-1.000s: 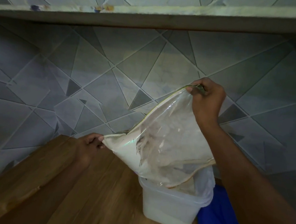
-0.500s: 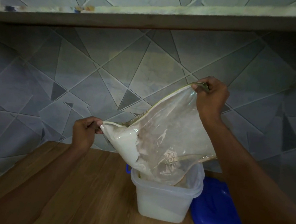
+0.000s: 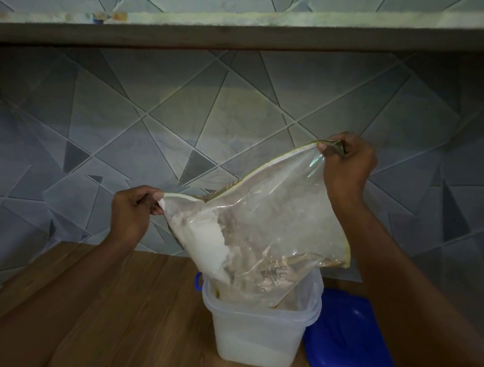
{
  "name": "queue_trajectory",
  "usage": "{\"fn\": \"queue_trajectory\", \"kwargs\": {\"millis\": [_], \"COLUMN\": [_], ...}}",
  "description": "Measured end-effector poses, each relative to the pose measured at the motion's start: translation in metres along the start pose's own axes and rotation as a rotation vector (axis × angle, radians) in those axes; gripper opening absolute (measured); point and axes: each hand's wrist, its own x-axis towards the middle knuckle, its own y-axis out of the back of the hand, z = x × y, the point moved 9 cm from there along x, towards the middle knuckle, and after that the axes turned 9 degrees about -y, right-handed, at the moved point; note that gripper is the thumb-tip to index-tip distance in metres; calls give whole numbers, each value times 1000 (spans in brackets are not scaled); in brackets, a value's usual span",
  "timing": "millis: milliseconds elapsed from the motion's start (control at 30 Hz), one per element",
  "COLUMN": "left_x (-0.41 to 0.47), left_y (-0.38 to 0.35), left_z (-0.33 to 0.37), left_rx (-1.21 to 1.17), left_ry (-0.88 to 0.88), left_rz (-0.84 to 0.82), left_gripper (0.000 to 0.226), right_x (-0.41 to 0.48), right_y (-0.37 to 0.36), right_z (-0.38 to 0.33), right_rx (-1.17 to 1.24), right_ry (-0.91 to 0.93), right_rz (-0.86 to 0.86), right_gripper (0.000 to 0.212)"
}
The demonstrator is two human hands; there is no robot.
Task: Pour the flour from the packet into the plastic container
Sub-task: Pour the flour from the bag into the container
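A clear plastic flour packet (image 3: 272, 228) hangs upside down, its mouth inside the translucent plastic container (image 3: 255, 339) on the wooden counter. My left hand (image 3: 131, 213) pinches the packet's lower left corner. My right hand (image 3: 346, 165) pinches the other corner, held higher. White flour (image 3: 206, 245) is heaped in the packet's lower left side, and the rest of the film is dusted and nearly see-through. Flour lies in the bottom of the container.
A blue lid (image 3: 350, 342) lies flat on the wooden counter (image 3: 117, 318) right of the container. A small blue handle (image 3: 198, 280) shows behind the container's left rim. The tiled wall (image 3: 182, 122) stands close behind, with a shelf (image 3: 245, 31) overhead.
My left hand has risen from near the counter, lifting the packet's left corner. The flour has slid lower toward the packet's mouth. My right hand has kept its grip up high.
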Motion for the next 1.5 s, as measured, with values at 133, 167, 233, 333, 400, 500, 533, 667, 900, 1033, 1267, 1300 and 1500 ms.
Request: {"fn": "queue_trajectory", "kwargs": {"millis": [133,167,233,333,400,500,533,667,900,1033,1267,1300,1500], "left_x": [8,9,11,14,17,21,22,25,22,24,21,21,24], "left_y": [-2,-2,-4,-4,-5,-7,-7,-10,-15,-14,-15,-15,-13], "left_z": [-3,-2,2,6,11,17,18,24,35,44,57,59,67], "left_rx": [-7,-6,-10,-17,-25,-22,-19,-19,-46,-22,12,14,35], "left_ry": [35,37,33,34,29,24,23,11,3,-22,-78,-84,-93], "left_rz": [21,20,16,25,31,31,28,12,4,11,-9,-7,19], "left_gripper": [10,12,17,27,25,24,26,27,25,26,24,22,11], "right_x": [5,6,9,14,19,22,22,21,17,15,8,8,9], "right_y": [2,4,6,11,19,22,25,32,41,45,48,51,50], "right_z": [2,3,4,10,14,14,13,14,14,6,-6,-6,-9], "right_rx": [8,14,-2,-27,-12,8,21,50,63,81,105,116,140], "right_ry": [14,14,23,11,-4,7,12,-15,16,57,106,101,79], "right_rz": [-6,4,2,11,48,14,19,29,58,65,20,49,45], "right_gripper": [16,15,11,12,13,14,14,16,20,18,16,17,12]}}
